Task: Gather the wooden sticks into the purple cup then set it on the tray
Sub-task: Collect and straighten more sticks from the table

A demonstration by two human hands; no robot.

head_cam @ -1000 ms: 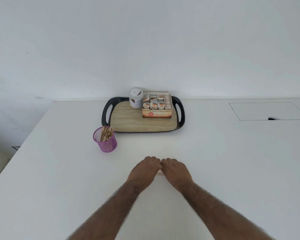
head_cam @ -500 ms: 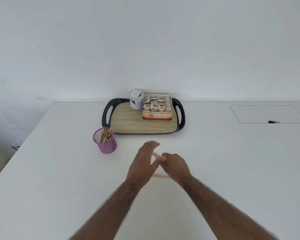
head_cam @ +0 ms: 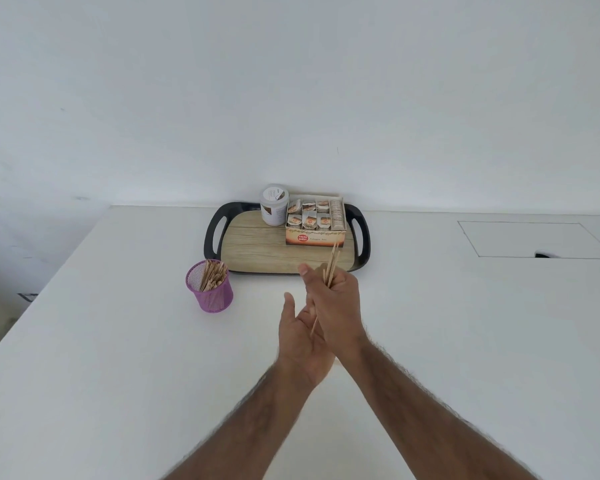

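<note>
A purple mesh cup (head_cam: 210,289) stands on the white table, left of my hands, with several wooden sticks (head_cam: 214,274) upright in it. My right hand (head_cam: 336,306) is raised above the table and closed around a small bundle of wooden sticks (head_cam: 332,263) that point up and away, their lower ends showing below the fist. My left hand (head_cam: 300,339) is just beneath it, palm up, fingers apart, holding nothing. The wood-patterned tray (head_cam: 257,247) with black handles lies behind the cup and hands, near the wall.
On the tray's far side stand a white lidded jar (head_cam: 273,205) and an open box of tea bags (head_cam: 316,223). A rectangular hatch outline (head_cam: 534,239) marks the table at the far right. The table's left edge runs diagonally from the wall.
Both hands left the table surface. My right hand lifted the sticks and turned them upright, moving forward; my left hand opened and dropped below it.
</note>
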